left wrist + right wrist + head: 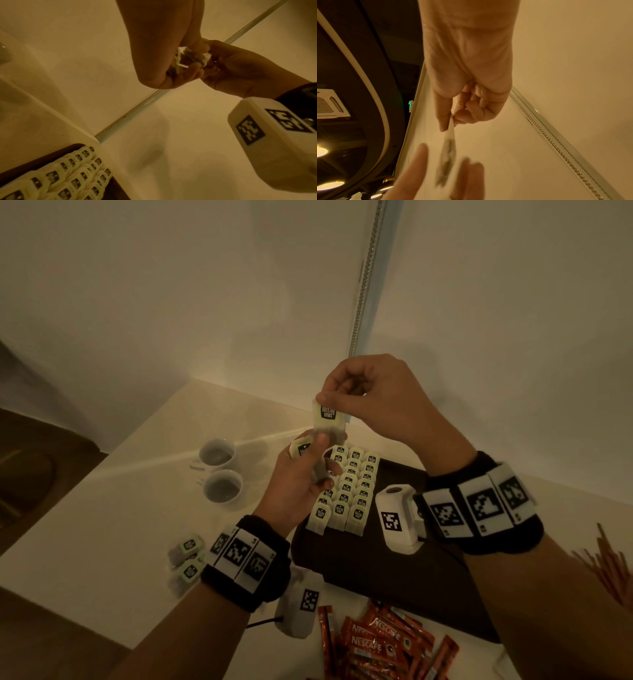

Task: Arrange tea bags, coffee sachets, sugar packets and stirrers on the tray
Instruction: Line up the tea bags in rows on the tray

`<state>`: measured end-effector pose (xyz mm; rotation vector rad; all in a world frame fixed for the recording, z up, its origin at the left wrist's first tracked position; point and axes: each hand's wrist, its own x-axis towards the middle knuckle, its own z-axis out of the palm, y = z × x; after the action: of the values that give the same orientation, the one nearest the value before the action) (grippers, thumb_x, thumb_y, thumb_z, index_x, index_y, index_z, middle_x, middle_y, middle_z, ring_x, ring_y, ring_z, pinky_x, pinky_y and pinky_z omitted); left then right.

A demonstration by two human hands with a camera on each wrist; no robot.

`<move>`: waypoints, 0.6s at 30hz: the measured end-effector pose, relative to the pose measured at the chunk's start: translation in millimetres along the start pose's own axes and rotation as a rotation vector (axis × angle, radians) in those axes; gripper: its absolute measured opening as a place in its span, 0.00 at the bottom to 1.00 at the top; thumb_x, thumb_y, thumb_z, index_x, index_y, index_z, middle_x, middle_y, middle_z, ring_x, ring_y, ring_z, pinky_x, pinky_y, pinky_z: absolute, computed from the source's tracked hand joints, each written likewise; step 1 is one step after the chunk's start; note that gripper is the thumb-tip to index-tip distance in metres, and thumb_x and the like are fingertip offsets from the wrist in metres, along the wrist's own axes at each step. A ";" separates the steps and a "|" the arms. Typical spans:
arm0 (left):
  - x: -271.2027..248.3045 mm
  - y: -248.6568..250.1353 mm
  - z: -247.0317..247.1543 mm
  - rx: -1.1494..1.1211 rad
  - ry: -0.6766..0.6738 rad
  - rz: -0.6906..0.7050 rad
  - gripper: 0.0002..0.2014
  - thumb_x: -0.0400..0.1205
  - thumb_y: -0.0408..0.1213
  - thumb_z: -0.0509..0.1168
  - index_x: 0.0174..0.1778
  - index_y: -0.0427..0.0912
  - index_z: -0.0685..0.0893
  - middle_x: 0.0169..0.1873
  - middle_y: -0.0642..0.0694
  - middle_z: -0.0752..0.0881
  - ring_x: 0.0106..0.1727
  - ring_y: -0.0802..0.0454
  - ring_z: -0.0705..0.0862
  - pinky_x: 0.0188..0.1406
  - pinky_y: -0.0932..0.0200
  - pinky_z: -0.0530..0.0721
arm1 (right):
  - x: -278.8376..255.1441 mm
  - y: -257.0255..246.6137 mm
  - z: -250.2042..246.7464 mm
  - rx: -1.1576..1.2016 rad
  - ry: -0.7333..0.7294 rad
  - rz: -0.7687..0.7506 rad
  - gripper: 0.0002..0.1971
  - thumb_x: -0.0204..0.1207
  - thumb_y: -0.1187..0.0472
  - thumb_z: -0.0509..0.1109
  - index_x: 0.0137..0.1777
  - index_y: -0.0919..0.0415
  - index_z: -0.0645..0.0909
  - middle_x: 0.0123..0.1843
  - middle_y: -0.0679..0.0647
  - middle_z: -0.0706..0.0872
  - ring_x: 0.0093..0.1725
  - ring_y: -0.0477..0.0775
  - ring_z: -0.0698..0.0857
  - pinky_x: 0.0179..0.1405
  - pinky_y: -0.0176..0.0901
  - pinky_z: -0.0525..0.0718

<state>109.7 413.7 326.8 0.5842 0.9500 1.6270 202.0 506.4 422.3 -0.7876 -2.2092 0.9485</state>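
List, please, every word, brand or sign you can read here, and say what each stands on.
"McCoy teas": tag of the tea bag pinched by the right hand.
"NESCAFE": red coffee sachets on the table.
Tags on the tea bag rows on the tray: same logo, too small to read.
Square black-and-white markers on the wristbands: codes, not words.

two white cups (219, 470) on pale table (113, 508), white wall (171, 285)

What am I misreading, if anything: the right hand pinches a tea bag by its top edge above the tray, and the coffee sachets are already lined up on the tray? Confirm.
One thing is wrong. The coffee sachets lie in a loose pile on the table, off the tray, as the head view shows. The right hand does pinch a tea bag by its top edge.
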 end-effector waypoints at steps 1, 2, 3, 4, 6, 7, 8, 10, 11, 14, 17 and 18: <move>0.5 -0.5 -4.4 0.006 0.015 -0.034 0.18 0.74 0.52 0.62 0.54 0.46 0.81 0.45 0.52 0.90 0.29 0.57 0.83 0.21 0.67 0.74 | -2.4 3.7 -1.3 0.013 -0.001 0.007 0.05 0.68 0.59 0.79 0.38 0.58 0.87 0.29 0.45 0.84 0.27 0.36 0.79 0.32 0.23 0.76; 1.0 -0.5 -9.9 0.001 0.036 -0.074 0.21 0.75 0.56 0.59 0.56 0.46 0.80 0.46 0.50 0.90 0.31 0.55 0.85 0.21 0.67 0.74 | -5.9 9.3 -2.4 0.019 -0.009 0.019 0.05 0.68 0.59 0.79 0.39 0.58 0.87 0.30 0.46 0.84 0.28 0.36 0.79 0.33 0.24 0.77; 1.8 -0.5 -16.6 -0.016 0.062 -0.114 0.23 0.78 0.59 0.56 0.57 0.45 0.80 0.46 0.48 0.90 0.32 0.53 0.86 0.21 0.66 0.75 | -10.8 17.3 -2.6 0.017 -0.025 0.039 0.05 0.68 0.58 0.79 0.40 0.58 0.87 0.32 0.48 0.85 0.29 0.37 0.80 0.34 0.24 0.78; 2.4 -0.4 -24.0 -0.038 0.089 -0.150 0.25 0.80 0.61 0.52 0.57 0.44 0.80 0.46 0.45 0.90 0.34 0.51 0.88 0.21 0.65 0.76 | -17.3 27.5 -1.5 0.010 -0.049 0.066 0.06 0.68 0.58 0.79 0.41 0.58 0.86 0.34 0.49 0.86 0.30 0.38 0.81 0.35 0.25 0.79; 3.9 0.9 -39.1 -0.054 0.131 -0.176 0.28 0.84 0.62 0.46 0.56 0.41 0.80 0.46 0.41 0.91 0.41 0.46 0.90 0.25 0.64 0.81 | -32.6 53.3 6.0 -0.020 -0.109 0.136 0.06 0.69 0.59 0.78 0.42 0.58 0.86 0.37 0.50 0.87 0.32 0.38 0.81 0.36 0.24 0.79; 4.6 1.6 -45.5 -0.050 0.142 -0.171 0.30 0.84 0.62 0.44 0.57 0.41 0.81 0.47 0.39 0.91 0.45 0.44 0.90 0.28 0.63 0.83 | -40.5 67.4 11.8 -0.058 -0.146 0.179 0.05 0.70 0.60 0.77 0.43 0.59 0.86 0.38 0.49 0.86 0.34 0.37 0.81 0.37 0.24 0.78; 5.5 2.4 -50.3 -0.048 0.148 -0.161 0.31 0.85 0.61 0.43 0.57 0.40 0.81 0.48 0.39 0.90 0.49 0.43 0.90 0.32 0.62 0.85 | -48.3 82.0 18.8 -0.105 -0.191 0.228 0.04 0.71 0.61 0.76 0.44 0.59 0.85 0.39 0.49 0.86 0.36 0.38 0.81 0.38 0.26 0.78; 7.1 3.8 -57.2 -0.051 0.162 -0.139 0.33 0.85 0.61 0.41 0.58 0.38 0.81 0.48 0.38 0.91 0.52 0.43 0.89 0.38 0.61 0.87 | -63.7 110.5 34.4 -0.164 -0.293 0.339 0.02 0.74 0.63 0.73 0.46 0.59 0.84 0.41 0.47 0.84 0.39 0.39 0.81 0.38 0.27 0.78; 8.2 4.7 -59.4 -0.053 0.171 -0.129 0.34 0.85 0.61 0.41 0.57 0.37 0.82 0.47 0.38 0.91 0.51 0.43 0.89 0.39 0.61 0.87 | -70.6 124.5 42.9 -0.171 -0.341 0.395 0.03 0.75 0.64 0.72 0.47 0.59 0.83 0.42 0.47 0.84 0.40 0.41 0.81 0.40 0.26 0.80; 11.0 7.3 -63.0 -0.048 0.196 -0.115 0.35 0.85 0.62 0.40 0.56 0.36 0.83 0.46 0.37 0.90 0.49 0.43 0.90 0.37 0.62 0.87 | -85.9 163.5 69.0 -0.148 -0.420 0.539 0.06 0.76 0.64 0.70 0.52 0.61 0.83 0.52 0.56 0.86 0.49 0.50 0.84 0.47 0.35 0.83; 12.6 7.6 -64.9 -0.033 0.201 -0.114 0.36 0.85 0.62 0.39 0.54 0.36 0.83 0.44 0.36 0.91 0.46 0.42 0.91 0.36 0.62 0.87 | -93.0 185.0 87.6 -0.137 -0.407 0.607 0.08 0.77 0.64 0.70 0.55 0.61 0.83 0.56 0.57 0.86 0.53 0.50 0.84 0.49 0.35 0.83; 12.8 7.4 -65.5 -0.031 0.202 -0.114 0.36 0.85 0.62 0.39 0.54 0.36 0.83 0.44 0.37 0.91 0.45 0.42 0.91 0.35 0.62 0.87 | -93.5 189.7 91.7 -0.148 -0.387 0.604 0.09 0.77 0.64 0.71 0.55 0.62 0.83 0.56 0.58 0.86 0.53 0.50 0.84 0.51 0.35 0.82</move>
<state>50.8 407.1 295.2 0.3426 1.0835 1.6161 249.6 509.7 196.9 -1.5027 -2.4329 1.3178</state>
